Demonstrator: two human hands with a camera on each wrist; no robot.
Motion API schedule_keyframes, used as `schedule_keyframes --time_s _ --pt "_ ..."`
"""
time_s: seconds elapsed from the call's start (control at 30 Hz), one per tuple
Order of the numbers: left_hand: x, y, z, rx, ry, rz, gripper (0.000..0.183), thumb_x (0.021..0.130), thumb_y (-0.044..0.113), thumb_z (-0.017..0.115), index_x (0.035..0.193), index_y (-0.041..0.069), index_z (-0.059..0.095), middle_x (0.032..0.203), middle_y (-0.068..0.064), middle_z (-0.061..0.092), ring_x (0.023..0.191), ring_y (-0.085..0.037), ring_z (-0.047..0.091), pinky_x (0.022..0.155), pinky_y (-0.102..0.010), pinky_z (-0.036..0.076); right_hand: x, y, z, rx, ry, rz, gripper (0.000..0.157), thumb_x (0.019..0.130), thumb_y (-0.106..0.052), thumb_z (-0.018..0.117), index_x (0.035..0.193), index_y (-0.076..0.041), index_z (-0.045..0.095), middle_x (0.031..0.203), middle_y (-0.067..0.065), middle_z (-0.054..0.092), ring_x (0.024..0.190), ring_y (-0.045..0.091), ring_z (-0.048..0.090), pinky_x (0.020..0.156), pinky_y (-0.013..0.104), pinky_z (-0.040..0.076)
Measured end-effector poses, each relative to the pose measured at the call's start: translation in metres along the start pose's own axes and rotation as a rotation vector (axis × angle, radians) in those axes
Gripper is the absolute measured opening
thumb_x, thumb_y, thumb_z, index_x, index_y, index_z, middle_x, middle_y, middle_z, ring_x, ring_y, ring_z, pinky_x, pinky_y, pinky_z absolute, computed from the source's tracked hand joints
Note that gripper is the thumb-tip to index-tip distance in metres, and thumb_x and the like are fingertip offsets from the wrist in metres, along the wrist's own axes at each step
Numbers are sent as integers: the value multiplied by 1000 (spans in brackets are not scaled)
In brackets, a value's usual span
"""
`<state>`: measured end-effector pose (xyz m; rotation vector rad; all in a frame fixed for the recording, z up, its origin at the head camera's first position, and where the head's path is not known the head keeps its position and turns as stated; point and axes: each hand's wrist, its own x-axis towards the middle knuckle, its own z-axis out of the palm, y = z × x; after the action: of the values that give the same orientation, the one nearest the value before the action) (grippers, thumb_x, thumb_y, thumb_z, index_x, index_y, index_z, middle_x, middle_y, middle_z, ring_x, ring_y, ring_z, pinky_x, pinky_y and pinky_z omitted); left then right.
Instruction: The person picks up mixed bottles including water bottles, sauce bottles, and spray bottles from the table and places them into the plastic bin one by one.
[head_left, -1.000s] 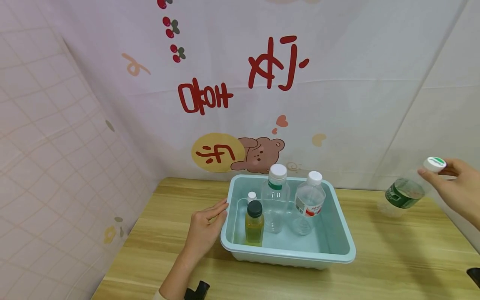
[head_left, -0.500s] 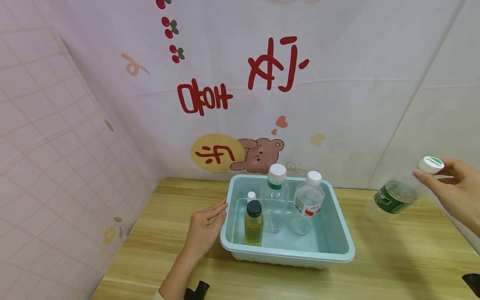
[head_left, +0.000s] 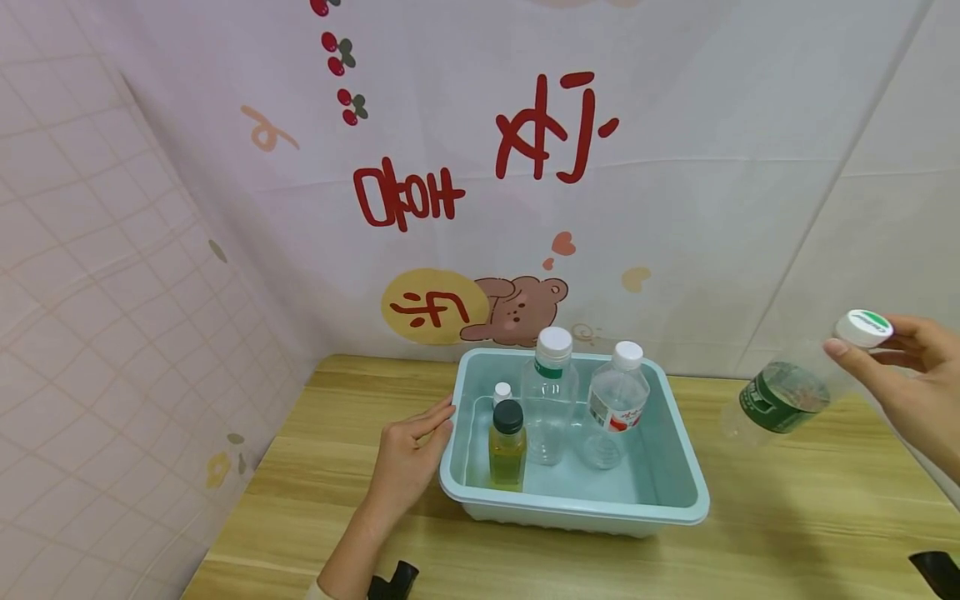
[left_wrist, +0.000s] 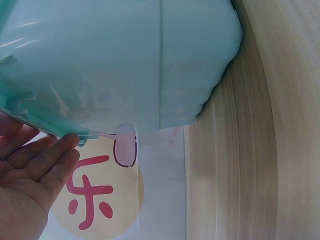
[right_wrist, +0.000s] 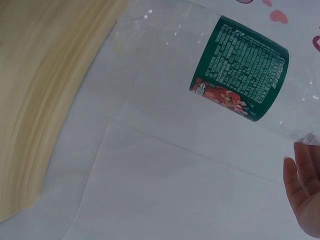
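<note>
My right hand [head_left: 915, 375] pinches a clear plastic bottle [head_left: 783, 398] near its white cap, to the right of the bin. The bottle tilts with its base toward the bin, and its green label [right_wrist: 242, 70] faces the right wrist camera. With fairly straight fingers, my left hand [head_left: 408, 454] touches the left rim of a light blue plastic bin [head_left: 577, 502]. Inside the bin stand a tall clear bottle [head_left: 550, 408], a clear bottle with a red-and-white label [head_left: 617, 412], a dark-capped bottle of yellow liquid [head_left: 507, 454] and a small white-capped bottle [head_left: 502, 393], partly hidden.
The bin sits on a wood-grain table [head_left: 337, 467]. Behind the table hangs a white cloth [head_left: 712, 250] with red characters and a bear print. A black object [head_left: 395, 581] lies by the left forearm, and another black piece [head_left: 937, 571] shows at the lower right.
My right hand has brought the green-labelled bottle a little to the left, its base swinging closer to the bin. The left hand stays at the rim.
</note>
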<state>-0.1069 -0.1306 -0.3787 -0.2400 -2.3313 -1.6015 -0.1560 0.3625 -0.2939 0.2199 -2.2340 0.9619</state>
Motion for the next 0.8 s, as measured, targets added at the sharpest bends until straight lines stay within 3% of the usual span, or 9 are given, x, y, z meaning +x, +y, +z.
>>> schedule_keyframes --time_s 0.13,0.43,0.6,0.8 --pt "0 -2 1 1 3 6 24 90 2 61 113 -3 67 122 -11 61 115 -20 56 89 -36 49 -1 -9 1 10 31 -22 42 76 7 72 103 -24 63 93 -28 56 80 -13 51 72 0 37" --pt "-1 -2 2 4 7 -4 24 90 2 62 112 -3 67 122 -11 62 115 -20 57 90 -36 48 -2 -27 4 87 117 -81 52 74 11 72 99 -34 58 91 -29 57 81 -11 52 76 9 35" --pt "-1 -2 2 1 4 -16 24 90 3 62 113 -2 67 122 -11 61 115 -19 56 90 -36 48 -1 -37 4 141 140 -153 46 77 7 72 105 -27 61 94 -27 59 83 -11 54 78 7 37" --pt "0 -2 1 3 3 -16 24 90 3 62 113 -2 67 122 -11 61 115 -19 56 90 -36 48 -2 -51 3 140 139 -137 44 79 6 70 112 -22 62 96 -25 59 86 -10 53 81 7 37"
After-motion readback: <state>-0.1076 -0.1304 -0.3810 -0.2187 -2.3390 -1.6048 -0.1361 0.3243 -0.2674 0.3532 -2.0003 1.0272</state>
